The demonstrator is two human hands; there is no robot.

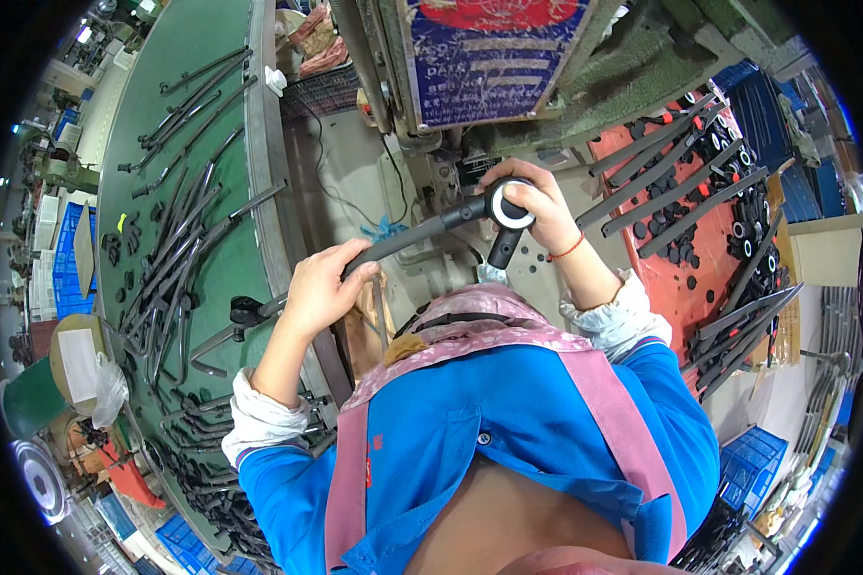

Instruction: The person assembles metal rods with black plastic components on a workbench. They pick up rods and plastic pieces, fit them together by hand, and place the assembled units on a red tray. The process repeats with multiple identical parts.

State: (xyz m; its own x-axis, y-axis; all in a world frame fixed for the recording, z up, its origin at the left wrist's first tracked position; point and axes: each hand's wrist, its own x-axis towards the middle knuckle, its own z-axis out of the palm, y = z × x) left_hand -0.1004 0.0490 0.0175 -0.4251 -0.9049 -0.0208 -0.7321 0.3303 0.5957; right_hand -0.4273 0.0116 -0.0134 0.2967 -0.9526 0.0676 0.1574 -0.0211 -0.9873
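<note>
Head | one black tube point(408, 240) | left hand point(318, 287), right hand point(537, 206) grips clasp it

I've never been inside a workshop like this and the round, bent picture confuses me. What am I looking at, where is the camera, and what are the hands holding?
The camera sits on a person's head and looks down, so you see their own blue top, pink apron and forearms from above. Its fisheye lens bends straight edges near the rim.

Both hands grip one black bent tube. The left hand holds its shaft. The right hand holds the end with a round ring-shaped fitting, close to a grey-green machine straight ahead.

To the person's left, a green table carries many similar black tubes. To the right, a red tray holds straight black rods and small black caps. Blue crates stand around the edges.
</note>
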